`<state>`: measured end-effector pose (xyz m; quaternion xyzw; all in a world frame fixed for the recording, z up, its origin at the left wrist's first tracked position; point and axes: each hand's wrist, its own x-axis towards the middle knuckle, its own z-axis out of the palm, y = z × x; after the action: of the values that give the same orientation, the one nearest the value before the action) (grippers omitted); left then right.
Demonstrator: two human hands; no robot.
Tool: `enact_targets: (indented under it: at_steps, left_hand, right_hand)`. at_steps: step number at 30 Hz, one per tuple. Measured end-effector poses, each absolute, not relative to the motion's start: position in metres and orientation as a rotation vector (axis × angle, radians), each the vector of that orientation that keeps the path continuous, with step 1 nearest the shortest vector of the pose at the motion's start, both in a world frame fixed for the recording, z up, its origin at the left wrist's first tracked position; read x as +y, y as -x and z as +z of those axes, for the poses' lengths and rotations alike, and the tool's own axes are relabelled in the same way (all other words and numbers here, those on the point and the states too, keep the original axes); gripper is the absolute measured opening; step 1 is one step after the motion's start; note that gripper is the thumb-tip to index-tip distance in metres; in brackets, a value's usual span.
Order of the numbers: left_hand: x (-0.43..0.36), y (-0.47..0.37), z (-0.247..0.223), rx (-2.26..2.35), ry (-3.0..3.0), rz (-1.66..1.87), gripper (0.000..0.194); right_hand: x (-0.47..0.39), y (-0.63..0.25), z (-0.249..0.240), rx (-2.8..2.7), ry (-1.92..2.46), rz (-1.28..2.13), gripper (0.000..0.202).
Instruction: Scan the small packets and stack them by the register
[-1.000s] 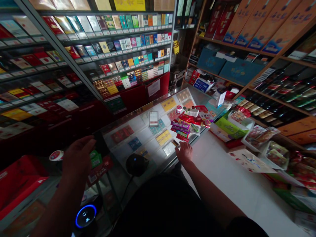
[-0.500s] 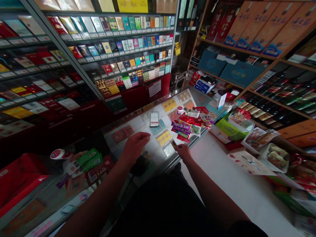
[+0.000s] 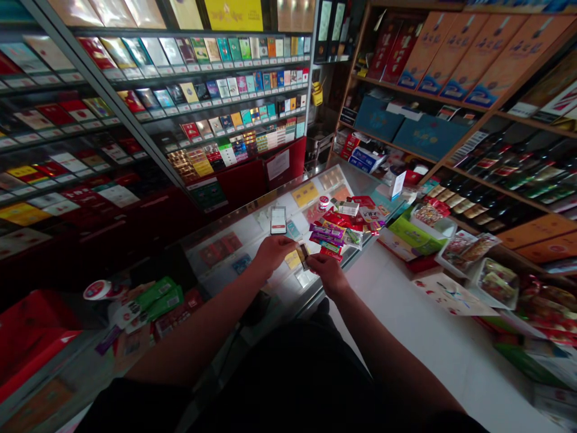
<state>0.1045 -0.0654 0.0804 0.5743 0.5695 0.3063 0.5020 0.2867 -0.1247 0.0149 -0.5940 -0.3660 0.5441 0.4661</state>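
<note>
Above the tabletop (image 3: 255,225), just left of the snacks (image 3: 327,234), the left hand (image 3: 271,254) and right hand (image 3: 329,273), fingers pinched together, grip a small dark packet (image 3: 303,250) between them.

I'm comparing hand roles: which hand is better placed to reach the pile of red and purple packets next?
Probably the right hand: it is close to the pile, while the left hand is farther.

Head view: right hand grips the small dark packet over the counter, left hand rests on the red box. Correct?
Not the left hand: the head view shows it at the packet's far end, away from the red box. The right hand does grip the small dark packet over the counter.
</note>
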Motion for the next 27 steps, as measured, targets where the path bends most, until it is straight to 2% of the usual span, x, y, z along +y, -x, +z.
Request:
enact_targets:
  at_steps: [9,15,27]
  left_hand:
    - [-0.056,-0.088,0.075,1.422,-1.215,0.871,0.032]
    - [-0.054,-0.077,0.076,1.428,-1.153,0.884,0.04]
    - [-0.032,-0.042,0.064,1.352,-1.29,0.738,0.047]
  right_hand:
    - [-0.123,-0.283,0.023,-1.106,1.523,1.301,0.042]
    - [-0.12,-0.277,0.018,-1.091,1.51,1.323,0.038]
    - [-0.102,-0.267,0.01,-1.204,1.537,1.303,0.035]
